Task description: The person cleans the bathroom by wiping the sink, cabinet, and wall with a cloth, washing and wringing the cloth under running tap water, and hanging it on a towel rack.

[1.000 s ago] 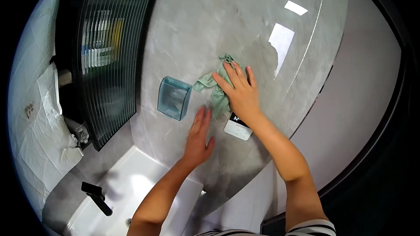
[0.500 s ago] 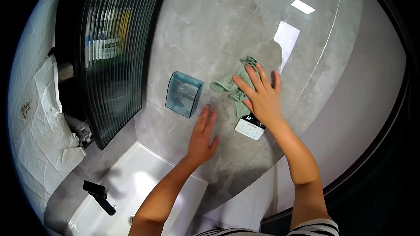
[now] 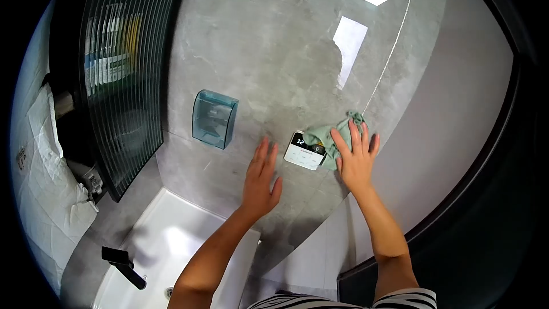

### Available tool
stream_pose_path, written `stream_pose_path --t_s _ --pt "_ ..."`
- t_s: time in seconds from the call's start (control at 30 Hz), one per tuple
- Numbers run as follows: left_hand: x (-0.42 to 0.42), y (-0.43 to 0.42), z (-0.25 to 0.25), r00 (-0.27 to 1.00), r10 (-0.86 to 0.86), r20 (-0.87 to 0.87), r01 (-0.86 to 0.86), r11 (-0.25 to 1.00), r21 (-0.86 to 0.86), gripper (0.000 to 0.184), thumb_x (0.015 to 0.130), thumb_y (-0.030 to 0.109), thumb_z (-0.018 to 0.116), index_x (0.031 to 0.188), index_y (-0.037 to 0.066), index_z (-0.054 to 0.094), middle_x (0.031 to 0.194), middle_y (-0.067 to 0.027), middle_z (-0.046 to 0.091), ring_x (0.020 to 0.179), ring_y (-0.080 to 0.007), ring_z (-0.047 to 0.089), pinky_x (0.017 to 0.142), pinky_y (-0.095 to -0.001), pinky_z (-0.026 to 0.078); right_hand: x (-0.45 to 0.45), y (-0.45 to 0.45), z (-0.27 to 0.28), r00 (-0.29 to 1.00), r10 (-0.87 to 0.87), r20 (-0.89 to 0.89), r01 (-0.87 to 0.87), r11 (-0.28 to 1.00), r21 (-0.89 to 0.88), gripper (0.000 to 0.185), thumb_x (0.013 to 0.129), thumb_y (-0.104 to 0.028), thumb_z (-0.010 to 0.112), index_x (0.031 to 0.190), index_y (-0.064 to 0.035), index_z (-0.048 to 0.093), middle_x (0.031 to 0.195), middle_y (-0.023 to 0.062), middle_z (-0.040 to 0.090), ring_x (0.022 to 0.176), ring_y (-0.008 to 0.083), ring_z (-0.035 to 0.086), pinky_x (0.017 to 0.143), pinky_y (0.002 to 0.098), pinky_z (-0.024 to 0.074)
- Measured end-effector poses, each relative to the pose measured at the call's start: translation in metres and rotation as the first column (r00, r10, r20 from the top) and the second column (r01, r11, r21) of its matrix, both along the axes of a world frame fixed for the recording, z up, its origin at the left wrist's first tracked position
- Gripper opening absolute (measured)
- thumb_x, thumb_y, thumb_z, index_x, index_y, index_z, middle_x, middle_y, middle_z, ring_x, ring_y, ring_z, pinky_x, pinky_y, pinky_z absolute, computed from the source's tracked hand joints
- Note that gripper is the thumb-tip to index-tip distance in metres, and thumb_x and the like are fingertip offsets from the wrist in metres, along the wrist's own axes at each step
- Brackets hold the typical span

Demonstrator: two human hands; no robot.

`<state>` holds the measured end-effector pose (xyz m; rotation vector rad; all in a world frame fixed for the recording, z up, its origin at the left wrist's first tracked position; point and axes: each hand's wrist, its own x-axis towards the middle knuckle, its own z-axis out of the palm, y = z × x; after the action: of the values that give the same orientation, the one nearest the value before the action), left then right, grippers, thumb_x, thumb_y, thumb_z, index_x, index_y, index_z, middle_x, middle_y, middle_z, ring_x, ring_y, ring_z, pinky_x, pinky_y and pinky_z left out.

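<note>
My right hand (image 3: 357, 160) presses a crumpled green cloth (image 3: 327, 139) against the grey marbled wall (image 3: 257, 74), fingers spread over it. Part of the cloth lies across the right side of a white control panel (image 3: 303, 159), whose black display reads 32. To the left of the panel, my left hand (image 3: 262, 180) rests at the wall with its fingers stretched out and nothing in it. Up and left of that hand, a translucent blue box-shaped holder (image 3: 215, 119) is fixed to the wall.
A ribbed-glass cabinet door (image 3: 123, 80) stands at the left, bottles and other items behind it. Below are a white washbasin (image 3: 154, 240) and a black tap (image 3: 124, 267). White sheeting (image 3: 48, 194) hangs far left; a dark frame (image 3: 457, 209) borders the right.
My right hand has slid the cloth down and to the right along the wall, uncovering more of the panel's display. The view has shifted somewhat; my left hand stays open at the wall.
</note>
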<state>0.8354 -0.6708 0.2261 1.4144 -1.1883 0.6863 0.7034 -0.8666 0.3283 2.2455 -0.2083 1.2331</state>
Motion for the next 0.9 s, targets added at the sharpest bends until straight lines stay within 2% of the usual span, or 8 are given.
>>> stream_pose_path --t_s 0.17,0.27,0.3,0.43,0.53,0.63,0.73,0.9 --pt "-0.006 -0.002 -0.011 1.0 0.01 -0.006 -0.01 0.999 0.035 0.074 0.08 0.002 0.058 0.148 -0.001 0.031 0.154 -0.0273 0.024 0.139 -0.0459 0.029 0.113 -0.0481 0.027 -0.022 -0.024 0.03 0.987 -0.072 0.143 0.077 0.997 -0.03 0.078 0.066 -0.012 0.074 0.138 -0.0305 0.051 0.153 0.011 0.034 0.14 0.0357 0.031 0.112 0.061 0.0179" --pt "-0.009 -0.007 -0.023 0.999 -0.023 -0.038 0.024 0.999 0.04 0.074 0.08 0.001 0.058 0.148 -0.002 0.029 0.155 -0.0269 0.021 0.141 -0.0449 0.027 0.114 -0.0472 0.026 -0.024 -0.033 -0.021 0.989 -0.008 0.15 -0.006 0.996 0.094 0.081 0.066 -0.011 0.073 0.141 -0.0292 0.048 0.154 0.0143 0.031 0.14 0.0402 0.029 0.111 0.0612 0.0199" --pt "-0.011 -0.006 -0.029 0.998 -0.038 -0.054 0.04 0.998 0.047 0.075 0.081 0.0 0.058 0.149 -0.002 0.028 0.156 -0.0263 0.019 0.142 -0.0439 0.025 0.115 -0.0463 0.025 -0.024 -0.036 -0.054 0.997 0.036 0.069 -0.042 0.995 0.087 0.08 0.068 -0.014 0.071 0.143 -0.0289 0.045 0.153 0.0166 0.03 0.138 0.0436 0.03 0.111 0.0602 0.022" --pt "-0.014 0.002 -0.068 0.991 -0.021 -0.132 0.035 0.994 0.099 0.076 0.08 -0.001 0.058 0.149 -0.002 0.027 0.156 -0.0257 0.019 0.143 -0.0428 0.024 0.115 -0.0452 0.025 -0.018 -0.035 -0.182 0.874 0.072 -0.481 -0.071 0.997 0.019 0.067 0.081 -0.018 0.06 0.145 -0.0254 0.043 0.152 0.0114 0.033 0.137 0.0324 0.034 0.113 0.0535 0.0245" --pt "-0.009 0.014 -0.104 0.973 0.061 -0.222 -0.028 0.989 0.145 0.079 0.079 -0.002 0.059 0.15 -0.001 0.024 0.156 -0.026 0.018 0.143 -0.0431 0.023 0.115 -0.0448 0.025 0.013 -0.014 -0.2 0.73 0.209 -0.651 -0.367 0.923 -0.115 0.062 0.086 -0.019 0.054 0.146 -0.0223 0.04 0.152 0.008 0.034 0.138 0.0254 0.035 0.116 0.0467 0.0214" --pt "0.001 0.033 -0.137 0.917 0.177 -0.357 -0.134 0.981 0.142 0.084 0.078 -0.003 0.059 0.152 0.0 0.02 0.156 -0.0275 0.018 0.143 -0.0444 0.023 0.114 -0.0452 0.026 0.073 0.035 -0.159 0.781 0.112 -0.615 -0.323 0.914 -0.244 0.06 0.089 -0.022 0.051 0.147 -0.0208 0.038 0.153 0.0059 0.034 0.14 0.0231 0.032 0.119 0.0426 0.0167" --pt "0.009 0.053 -0.156 0.856 0.272 -0.439 -0.23 0.962 0.148 0.086 0.079 -0.003 0.06 0.152 0.001 0.016 0.156 -0.0277 0.016 0.143 -0.0439 0.021 0.115 -0.0442 0.025 0.136 0.088 -0.136 0.883 0.219 -0.415 -0.308 0.938 -0.161 0.059 0.09 -0.023 0.05 0.148 -0.0211 0.037 0.153 0.0053 0.035 0.143 0.0233 0.028 0.119 0.0442 0.0145" --pt "0.008 0.105 -0.178 0.772 0.378 -0.511 -0.3 0.926 0.231 0.087 0.08 -0.003 0.062 0.153 0.003 0.016 0.156 -0.0276 0.017 0.145 -0.0409 0.019 0.116 -0.0411 0.024 0.185 0.106 -0.249 0.704 0.054 -0.708 -0.462 0.792 -0.399 0.052 0.093 -0.026 0.045 0.145 -0.0199 0.041 0.154 0.0058 0.033 0.145 0.0232 0.024 0.121 0.0454 0.0097"
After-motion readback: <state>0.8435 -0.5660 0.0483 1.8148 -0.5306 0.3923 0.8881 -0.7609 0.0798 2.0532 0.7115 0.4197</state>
